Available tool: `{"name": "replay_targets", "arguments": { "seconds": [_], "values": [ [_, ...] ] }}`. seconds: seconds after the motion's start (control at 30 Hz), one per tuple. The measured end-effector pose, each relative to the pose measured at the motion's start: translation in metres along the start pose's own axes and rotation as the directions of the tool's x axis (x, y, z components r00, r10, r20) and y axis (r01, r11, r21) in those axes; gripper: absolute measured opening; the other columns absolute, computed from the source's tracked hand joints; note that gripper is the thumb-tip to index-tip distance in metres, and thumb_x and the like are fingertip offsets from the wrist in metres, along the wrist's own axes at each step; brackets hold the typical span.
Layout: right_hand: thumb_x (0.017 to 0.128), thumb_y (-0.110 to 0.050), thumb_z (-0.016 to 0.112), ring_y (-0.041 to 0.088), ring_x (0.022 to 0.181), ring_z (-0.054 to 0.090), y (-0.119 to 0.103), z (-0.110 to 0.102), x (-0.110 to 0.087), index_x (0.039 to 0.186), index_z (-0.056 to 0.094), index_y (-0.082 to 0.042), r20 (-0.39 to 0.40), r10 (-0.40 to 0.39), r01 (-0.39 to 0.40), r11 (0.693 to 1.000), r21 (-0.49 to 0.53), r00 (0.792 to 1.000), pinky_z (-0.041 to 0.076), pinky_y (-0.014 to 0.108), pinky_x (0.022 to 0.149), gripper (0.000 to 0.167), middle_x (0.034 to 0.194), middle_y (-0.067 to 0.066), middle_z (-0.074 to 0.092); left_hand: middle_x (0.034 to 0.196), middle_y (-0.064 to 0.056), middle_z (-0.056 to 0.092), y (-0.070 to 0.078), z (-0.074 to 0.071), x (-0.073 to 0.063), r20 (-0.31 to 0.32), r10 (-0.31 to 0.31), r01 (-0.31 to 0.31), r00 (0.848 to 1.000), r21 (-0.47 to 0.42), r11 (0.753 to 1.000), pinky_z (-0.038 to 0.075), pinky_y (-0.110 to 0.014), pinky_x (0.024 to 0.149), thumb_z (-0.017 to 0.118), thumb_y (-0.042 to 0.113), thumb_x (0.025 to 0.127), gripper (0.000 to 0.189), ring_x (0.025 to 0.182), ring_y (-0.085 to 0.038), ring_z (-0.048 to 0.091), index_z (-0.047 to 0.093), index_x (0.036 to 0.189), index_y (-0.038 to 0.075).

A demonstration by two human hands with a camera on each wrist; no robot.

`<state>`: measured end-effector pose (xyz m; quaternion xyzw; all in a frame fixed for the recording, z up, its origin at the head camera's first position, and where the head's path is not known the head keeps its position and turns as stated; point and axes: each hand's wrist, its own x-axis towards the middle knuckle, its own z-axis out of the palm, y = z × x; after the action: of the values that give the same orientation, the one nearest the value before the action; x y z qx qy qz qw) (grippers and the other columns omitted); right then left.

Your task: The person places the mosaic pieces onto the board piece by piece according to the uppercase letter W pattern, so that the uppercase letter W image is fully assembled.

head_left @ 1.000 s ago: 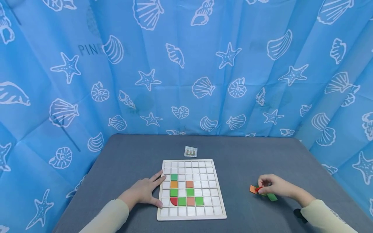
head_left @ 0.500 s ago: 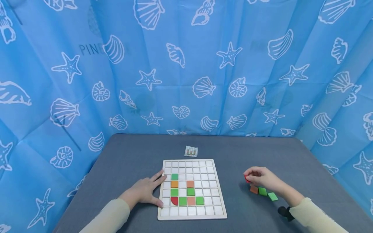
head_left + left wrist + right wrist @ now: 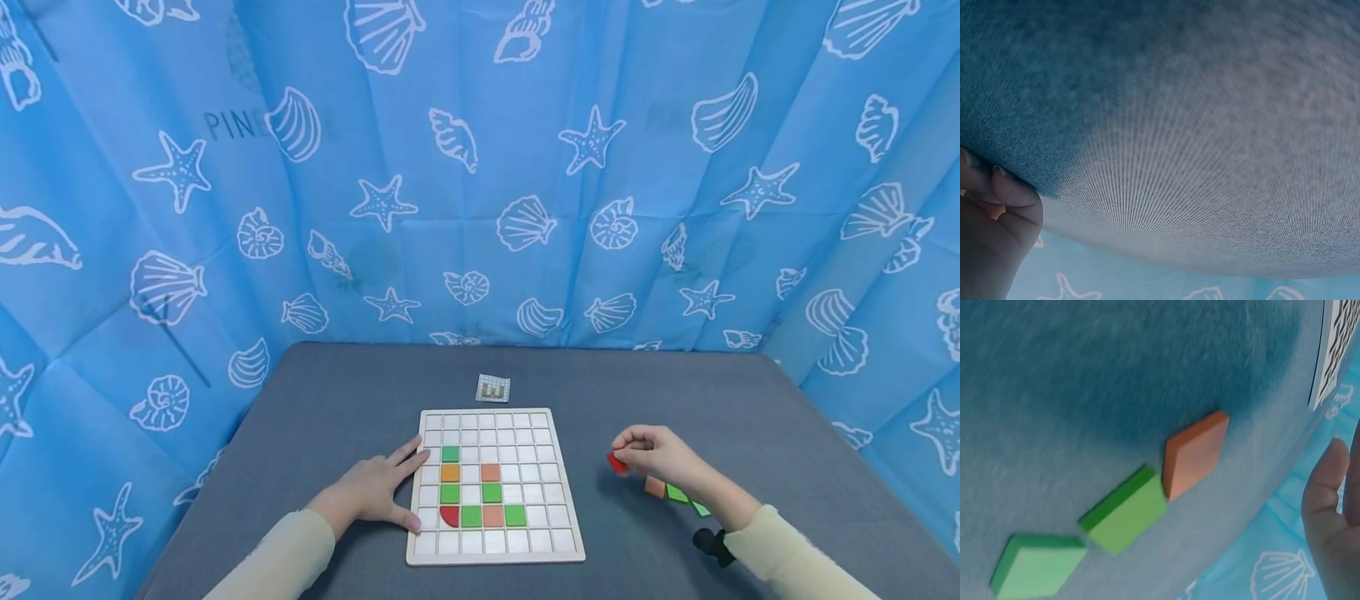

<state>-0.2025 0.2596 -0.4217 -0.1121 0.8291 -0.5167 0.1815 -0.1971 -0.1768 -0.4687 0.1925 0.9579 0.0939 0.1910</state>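
Observation:
My left hand (image 3: 382, 486) rests with spread fingers on the left edge of a white grid board (image 3: 529, 452). Set into the board are several green and orange square tiles and a red quarter-round tile (image 3: 449, 516). Right of the board, my right hand (image 3: 654, 452) pinches a red tile (image 3: 617, 463) between thumb and fingers, above the table. Under that wrist lie an orange-brown tile (image 3: 1197, 455), a green tile (image 3: 1125, 509) and a lighter green tile (image 3: 1038, 565). The red tile is out of sight in the right wrist view.
A small printed pattern card (image 3: 492, 388) lies behind the board on the grey table (image 3: 360, 392). A blue curtain (image 3: 480, 167) with shell and starfish prints hangs behind it. A black object (image 3: 712, 546) sits at my right sleeve.
My right hand has picked the red tile from the loose pile and carried it left toward the board, uncovering the other loose tiles. The left hand stays put.

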Motion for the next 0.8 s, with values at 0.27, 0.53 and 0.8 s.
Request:
{"name": "replay_targets", "arguments": {
  "seconds": [0.27, 0.53, 0.8],
  "values": [
    [0.090, -0.008, 0.069, 0.023, 0.075, 0.061, -0.002, 0.016, 0.006, 0.098, 0.063, 0.008, -0.117, 0.069, -0.072, 0.997, -0.028, 0.991, 0.053, 0.038, 0.070, 0.018, 0.083, 0.007, 0.069, 0.162, 0.005, 0.015, -0.001, 0.001, 0.002, 0.003, 0.003, -0.003, 1.000, -0.003, 1.000, 0.040, -0.053, 0.097, 0.072, 0.072, 0.066, 0.108, 0.127, -0.037, 0.046, 0.030, 0.154, 0.027],
    [0.090, 0.001, 0.066, 0.021, 0.074, 0.068, -0.002, 0.033, 0.012, 0.099, 0.061, 0.010, -0.135, 0.142, -0.131, 0.988, 0.084, 0.981, 0.056, 0.037, 0.069, 0.013, 0.082, 0.011, 0.066, 0.162, 0.005, 0.015, -0.002, 0.002, 0.002, 0.004, 0.009, -0.009, 1.000, -0.009, 1.000, 0.040, -0.053, 0.097, 0.072, 0.072, 0.067, 0.107, 0.128, -0.038, 0.045, 0.030, 0.155, 0.027],
    [0.089, 0.006, 0.063, 0.020, 0.076, 0.069, -0.007, 0.043, 0.014, 0.105, 0.061, 0.014, -0.027, 0.146, -0.143, 0.985, 0.096, 0.989, 0.057, 0.036, 0.070, 0.019, 0.086, 0.011, 0.066, 0.162, 0.005, 0.015, -0.001, 0.000, 0.000, 0.004, 0.009, -0.009, 1.000, -0.023, 1.000, 0.040, -0.053, 0.097, 0.073, 0.071, 0.067, 0.107, 0.128, -0.038, 0.046, 0.030, 0.154, 0.026]
  ]
}}
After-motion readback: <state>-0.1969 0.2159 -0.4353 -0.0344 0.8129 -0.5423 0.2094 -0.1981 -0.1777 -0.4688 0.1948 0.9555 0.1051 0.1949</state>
